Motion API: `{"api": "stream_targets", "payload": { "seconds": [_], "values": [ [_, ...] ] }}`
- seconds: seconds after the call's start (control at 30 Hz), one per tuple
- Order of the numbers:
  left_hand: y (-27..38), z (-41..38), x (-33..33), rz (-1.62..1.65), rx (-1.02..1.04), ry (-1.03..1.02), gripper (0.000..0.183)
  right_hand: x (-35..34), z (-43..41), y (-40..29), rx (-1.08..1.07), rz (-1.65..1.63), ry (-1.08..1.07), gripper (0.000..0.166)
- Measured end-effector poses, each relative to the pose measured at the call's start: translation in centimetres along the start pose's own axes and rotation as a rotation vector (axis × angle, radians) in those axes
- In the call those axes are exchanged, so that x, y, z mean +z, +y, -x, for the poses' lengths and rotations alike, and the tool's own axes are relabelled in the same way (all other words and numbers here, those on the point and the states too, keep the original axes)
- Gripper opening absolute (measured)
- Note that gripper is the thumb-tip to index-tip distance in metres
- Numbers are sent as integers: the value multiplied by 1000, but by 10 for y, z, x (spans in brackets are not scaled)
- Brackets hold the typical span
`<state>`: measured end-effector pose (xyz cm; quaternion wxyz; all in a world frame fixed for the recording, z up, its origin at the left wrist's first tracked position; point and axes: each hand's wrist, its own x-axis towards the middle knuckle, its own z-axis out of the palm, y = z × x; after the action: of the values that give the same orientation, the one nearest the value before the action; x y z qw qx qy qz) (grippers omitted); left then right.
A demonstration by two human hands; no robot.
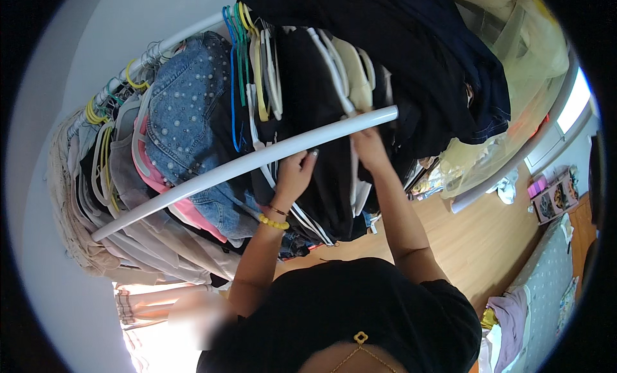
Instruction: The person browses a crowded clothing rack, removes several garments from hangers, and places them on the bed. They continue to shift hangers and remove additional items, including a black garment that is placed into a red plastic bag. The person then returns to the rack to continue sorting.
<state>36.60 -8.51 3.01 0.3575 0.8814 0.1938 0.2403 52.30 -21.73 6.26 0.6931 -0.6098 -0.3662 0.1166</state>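
Note:
Clothes hang on a rack behind a white rail (250, 162) that crosses in front of them. My left hand (293, 176), with a yellow bead bracelet at the wrist, is just below the rail against dark garments, its thumb raised; its grip is unclear. Farther right, my right hand (367, 140) reaches up behind the rail at a white hanger (332, 72) and dark clothing; its fingertips are partly hidden. Between the hands hangs a black garment (308, 98). A denim jacket with pearl beads (188, 98) hangs to the left. Blue, green and yellow hangers (234, 84) hang beside it.
The rear rail (193, 30) runs along the wall. Pale garments (159, 243) hang at far left. Dark clothing (424, 59) and sheer yellow fabric (511, 108) are at the right. Beyond the wooden floor (462, 238) stand a bed (544, 267) and a pink-edged storage box (554, 197).

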Motion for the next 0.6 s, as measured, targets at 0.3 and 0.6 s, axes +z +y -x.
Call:
{"api": "stream_targets", "payload": {
  "seconds": [0.3, 0.6],
  "values": [
    [-43, 5, -77, 629, -3, 259, 28, -70, -31, 9, -58, 122, 376, 36],
    [-17, 26, -98, 754, 58, -50, 33, -78, -35, 14, -35, 81, 330, 45]
  ]
}}
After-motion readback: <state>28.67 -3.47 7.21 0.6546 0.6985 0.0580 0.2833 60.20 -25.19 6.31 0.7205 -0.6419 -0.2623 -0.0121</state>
